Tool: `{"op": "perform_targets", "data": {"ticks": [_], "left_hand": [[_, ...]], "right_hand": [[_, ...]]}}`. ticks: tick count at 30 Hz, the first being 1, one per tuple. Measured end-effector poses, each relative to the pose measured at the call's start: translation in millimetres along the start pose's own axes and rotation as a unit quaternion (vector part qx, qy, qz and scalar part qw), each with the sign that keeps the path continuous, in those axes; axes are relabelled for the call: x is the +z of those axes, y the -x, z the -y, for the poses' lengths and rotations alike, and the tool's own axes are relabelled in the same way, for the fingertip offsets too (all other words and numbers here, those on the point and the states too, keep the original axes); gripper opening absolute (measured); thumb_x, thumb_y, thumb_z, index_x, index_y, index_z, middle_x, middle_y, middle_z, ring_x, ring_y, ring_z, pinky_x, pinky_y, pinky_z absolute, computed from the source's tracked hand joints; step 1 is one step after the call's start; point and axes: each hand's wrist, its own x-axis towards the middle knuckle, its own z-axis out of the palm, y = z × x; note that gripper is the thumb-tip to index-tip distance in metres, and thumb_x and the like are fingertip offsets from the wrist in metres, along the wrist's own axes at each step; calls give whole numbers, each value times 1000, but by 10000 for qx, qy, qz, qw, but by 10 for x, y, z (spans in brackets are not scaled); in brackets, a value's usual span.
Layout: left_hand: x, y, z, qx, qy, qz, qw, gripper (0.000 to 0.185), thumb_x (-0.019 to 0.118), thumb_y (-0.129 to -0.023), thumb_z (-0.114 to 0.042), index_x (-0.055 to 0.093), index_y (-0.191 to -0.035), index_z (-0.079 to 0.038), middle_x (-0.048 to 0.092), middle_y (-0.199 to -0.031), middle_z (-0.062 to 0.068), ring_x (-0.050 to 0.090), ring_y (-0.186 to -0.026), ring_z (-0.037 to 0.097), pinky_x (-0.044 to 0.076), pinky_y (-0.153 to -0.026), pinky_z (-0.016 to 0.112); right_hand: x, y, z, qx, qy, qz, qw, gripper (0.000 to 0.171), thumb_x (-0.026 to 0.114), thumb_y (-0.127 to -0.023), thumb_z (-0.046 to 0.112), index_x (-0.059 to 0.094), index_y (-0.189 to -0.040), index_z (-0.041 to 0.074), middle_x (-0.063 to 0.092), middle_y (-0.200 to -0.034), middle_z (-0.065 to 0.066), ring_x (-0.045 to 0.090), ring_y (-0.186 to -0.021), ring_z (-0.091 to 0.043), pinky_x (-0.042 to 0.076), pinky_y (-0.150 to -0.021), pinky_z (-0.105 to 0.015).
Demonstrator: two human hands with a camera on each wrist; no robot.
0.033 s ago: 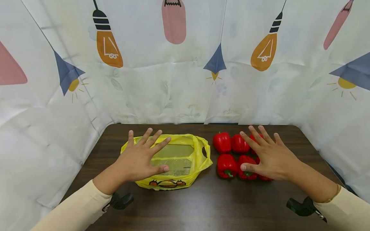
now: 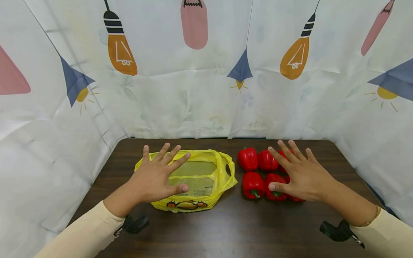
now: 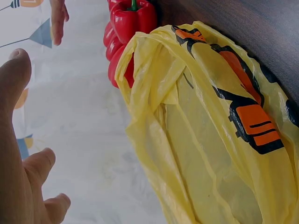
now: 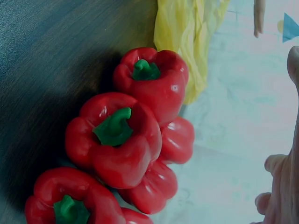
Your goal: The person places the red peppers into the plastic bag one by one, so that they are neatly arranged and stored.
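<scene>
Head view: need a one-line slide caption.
Open left hand spread over a crumpled yellow plastic bag, open right hand over glossy red bell peppers on a dark wooden table.

A crumpled yellow plastic bag (image 2: 196, 179) with an orange and black print is laid flat on the dark table. Just right of it, red bell peppers (image 2: 262, 173), seemingly six, are grouped in two rows.
</scene>
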Motion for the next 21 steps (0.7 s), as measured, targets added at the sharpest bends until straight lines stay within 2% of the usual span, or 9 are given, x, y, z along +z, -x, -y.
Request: {"op": "perform_targets", "data": {"ticks": [10,21], "left_hand": [[6,55,6,-78,52,-67,9999,90,46,-89,-83,20,-164,-38,19,-169,8,8,-155,39,-14,-107,75],[47,139,59,-375,206,20,9991,89,48,-91,-81,24,-164,-35,22,-168,10,12,-154,41,-11,-108,77]], "right_hand": [[17,24,-25,-62,12,-62,10000,100,57,-92,71,13,-166,19,5,-170,-16,1,-153,-46,7,-109,-78],[32,123,-109,-61,-183,-159,9997,100,59,-94,67,9,-166,19,5,-171,-14,-2,-155,-40,5,-116,-69]]}}
